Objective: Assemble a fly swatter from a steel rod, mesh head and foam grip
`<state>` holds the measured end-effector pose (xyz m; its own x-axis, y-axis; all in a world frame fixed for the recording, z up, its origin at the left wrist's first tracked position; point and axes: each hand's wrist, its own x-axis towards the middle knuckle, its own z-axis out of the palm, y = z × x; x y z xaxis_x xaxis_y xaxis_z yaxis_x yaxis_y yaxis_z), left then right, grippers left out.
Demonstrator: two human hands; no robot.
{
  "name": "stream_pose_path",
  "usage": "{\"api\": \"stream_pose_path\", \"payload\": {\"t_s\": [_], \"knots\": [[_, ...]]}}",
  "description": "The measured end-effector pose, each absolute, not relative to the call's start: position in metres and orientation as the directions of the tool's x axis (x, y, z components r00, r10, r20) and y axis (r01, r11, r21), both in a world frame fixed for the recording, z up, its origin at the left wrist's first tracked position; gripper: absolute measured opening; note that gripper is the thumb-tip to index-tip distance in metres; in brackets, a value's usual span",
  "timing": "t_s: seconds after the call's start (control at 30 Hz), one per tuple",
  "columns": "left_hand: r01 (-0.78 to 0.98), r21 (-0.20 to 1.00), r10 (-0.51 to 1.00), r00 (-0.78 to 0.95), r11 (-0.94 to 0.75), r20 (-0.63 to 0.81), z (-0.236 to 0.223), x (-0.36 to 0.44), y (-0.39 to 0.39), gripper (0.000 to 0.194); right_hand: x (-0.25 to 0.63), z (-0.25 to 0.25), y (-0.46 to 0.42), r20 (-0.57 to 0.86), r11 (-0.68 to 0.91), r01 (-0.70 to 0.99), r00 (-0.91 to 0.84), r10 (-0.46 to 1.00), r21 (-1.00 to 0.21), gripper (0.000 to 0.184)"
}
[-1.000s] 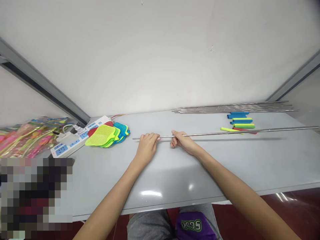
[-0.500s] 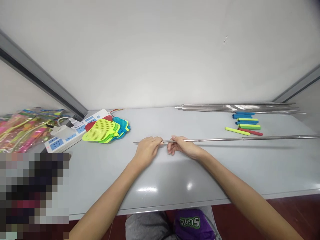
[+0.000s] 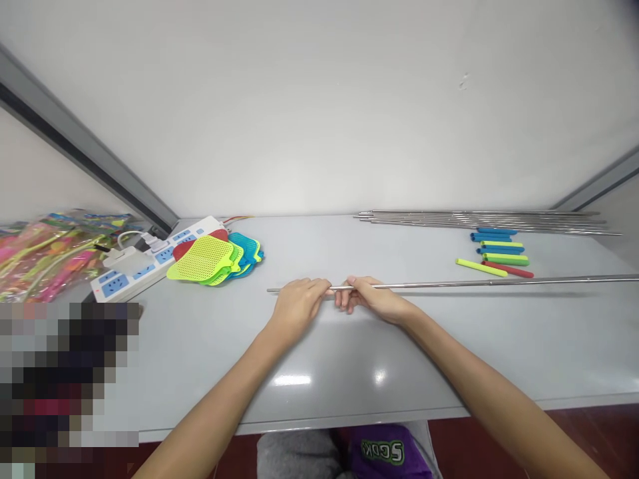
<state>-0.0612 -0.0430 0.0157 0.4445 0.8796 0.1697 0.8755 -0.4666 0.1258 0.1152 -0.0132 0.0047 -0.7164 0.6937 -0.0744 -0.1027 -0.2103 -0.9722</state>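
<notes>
From where I stand, the person has a long thin metal rod [image 3: 439, 285] level across the table [image 3: 324, 386], in front of the chest. The left hand [image 3: 299, 303] is curled over it close to its left tip, and the right hand [image 3: 372, 296], just beside, pinches it between thumb and bent fingers. Both grips sit at one end, so I'd worry about the long right side swinging: a small twist of the wrists could sweep it into the red tube [image 3: 506, 269] just behind it and set the coloured tubes [image 3: 502, 245] rolling. A hard push leftward might bring the tip to the swatter heads [image 3: 204, 259]. The rod's right end runs out of my sight, so I can't judge the room there. Behind, spare rods [image 3: 474, 219] lie along the wall [image 3: 309, 133]; the roomier side is toward the table's front edge, by the lap.
</notes>
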Motion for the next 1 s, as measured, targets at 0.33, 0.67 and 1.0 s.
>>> {"api": "stream_pose_path", "payload": {"t_s": [0.33, 0.67, 1.0], "knots": [[0.877, 0.103, 0.874, 0.445, -0.47, 0.196, 0.018, -0.06, -0.047, 0.021, 0.115, 0.004, -0.014, -0.047, -0.161, -0.09, -0.72, 0.692, -0.983, 0.041], [0.892, 0.184, 0.904, 0.376, -0.413, 0.203, 0.028, -0.05, -0.056, 0.022, 0.116, 0.008, -0.016, -0.096, -0.091, 0.044, -0.704, 0.704, -0.995, 0.044], [0.894, 0.27, 0.923, 0.294, -0.358, 0.248, 0.025, -0.044, -0.058, 0.033, 0.113, 0.006, -0.019, -0.114, -0.047, 0.115, -0.701, 0.704, -0.992, 0.046]]}}
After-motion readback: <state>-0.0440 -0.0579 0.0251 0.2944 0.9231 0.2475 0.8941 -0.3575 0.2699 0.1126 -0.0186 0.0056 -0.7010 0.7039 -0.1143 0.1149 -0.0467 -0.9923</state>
